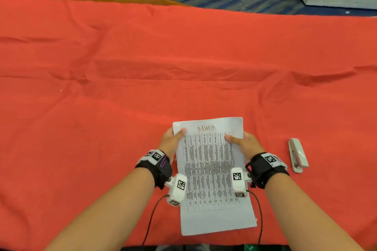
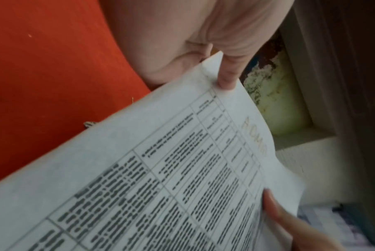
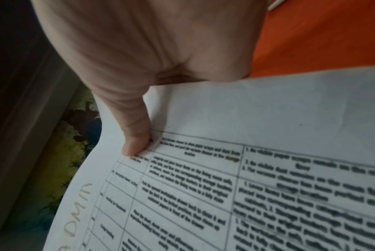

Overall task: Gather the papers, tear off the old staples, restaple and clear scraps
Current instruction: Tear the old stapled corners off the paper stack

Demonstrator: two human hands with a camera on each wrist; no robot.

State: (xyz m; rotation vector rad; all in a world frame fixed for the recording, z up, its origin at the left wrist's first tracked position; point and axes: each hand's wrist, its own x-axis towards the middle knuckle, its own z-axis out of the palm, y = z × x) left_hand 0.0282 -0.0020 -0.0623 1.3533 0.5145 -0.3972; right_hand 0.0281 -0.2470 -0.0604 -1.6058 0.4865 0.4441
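Together, the left hand [image 1: 171, 142] and right hand [image 1: 245, 144] hold a stack of papers [image 1: 212, 177] by its upper side edges, thumbs pressed on the printed top sheet, fingers hidden beneath. It sits above a red tablecloth [image 1: 142, 67]. Well to the right lies a white stapler [image 1: 297, 155].

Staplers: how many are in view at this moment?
1. The stapler lies on the red tablecloth, to the right of the right hand and apart from the papers. Others could sit outside the frame.
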